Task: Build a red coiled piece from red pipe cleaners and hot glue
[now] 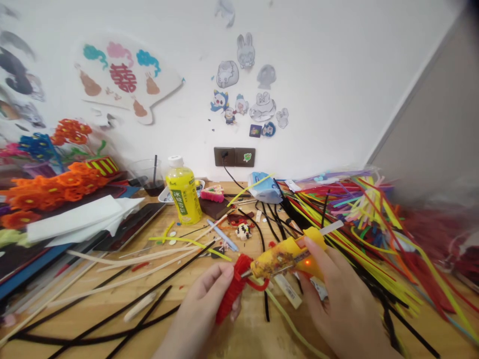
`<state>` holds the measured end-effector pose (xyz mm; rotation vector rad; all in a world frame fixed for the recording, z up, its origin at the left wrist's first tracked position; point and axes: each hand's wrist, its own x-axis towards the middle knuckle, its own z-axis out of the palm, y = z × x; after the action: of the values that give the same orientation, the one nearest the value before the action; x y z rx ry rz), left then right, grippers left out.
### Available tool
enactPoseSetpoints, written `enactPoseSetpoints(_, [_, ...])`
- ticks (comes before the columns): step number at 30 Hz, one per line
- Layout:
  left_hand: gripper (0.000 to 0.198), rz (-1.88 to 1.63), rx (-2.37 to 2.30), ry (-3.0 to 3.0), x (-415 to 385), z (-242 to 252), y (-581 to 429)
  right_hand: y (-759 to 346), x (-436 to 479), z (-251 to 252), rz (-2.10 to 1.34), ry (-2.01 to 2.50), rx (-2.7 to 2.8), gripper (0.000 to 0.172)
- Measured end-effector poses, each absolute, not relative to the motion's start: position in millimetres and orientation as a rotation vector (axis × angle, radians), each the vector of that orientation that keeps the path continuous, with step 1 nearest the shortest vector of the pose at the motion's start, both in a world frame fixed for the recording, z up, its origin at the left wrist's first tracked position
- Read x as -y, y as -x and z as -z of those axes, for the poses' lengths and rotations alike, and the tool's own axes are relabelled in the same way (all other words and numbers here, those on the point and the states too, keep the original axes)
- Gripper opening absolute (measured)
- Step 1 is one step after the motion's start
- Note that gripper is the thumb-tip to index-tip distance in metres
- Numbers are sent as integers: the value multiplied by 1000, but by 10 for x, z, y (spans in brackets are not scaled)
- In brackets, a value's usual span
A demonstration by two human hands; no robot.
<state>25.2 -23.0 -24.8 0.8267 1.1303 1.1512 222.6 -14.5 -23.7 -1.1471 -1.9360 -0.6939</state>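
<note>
My left hand (209,304) pinches a red fuzzy piece (229,294), seemingly made of pipe cleaners, with a red loop at its right side. In my right hand (337,304) is a yellow hot glue gun (279,257), its body stained and a small orange light lit on its side. A translucent glue stick (332,228) sticks out of its back end. The gun's metal nozzle (247,273) points left and meets the upper part of the red piece; whether glue is coming out cannot be seen.
Loose black pipe cleaners (142,279) and cream strips cross the wooden table (179,344). A yellow drink bottle (183,192) stands behind my hands. Colourful pipe cleaners (359,214) pile up at right. Orange fuzzy flowers (56,192) and white tissues (78,219) lie at left. A wall socket (234,156) holds a plug.
</note>
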Motion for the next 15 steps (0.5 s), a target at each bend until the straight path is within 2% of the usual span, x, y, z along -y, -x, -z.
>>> enactPoseSetpoints(15, [31, -1160, -1132, -776, 210, 274, -245, -2261, 147, 194, 721, 1040, 1954, 65])
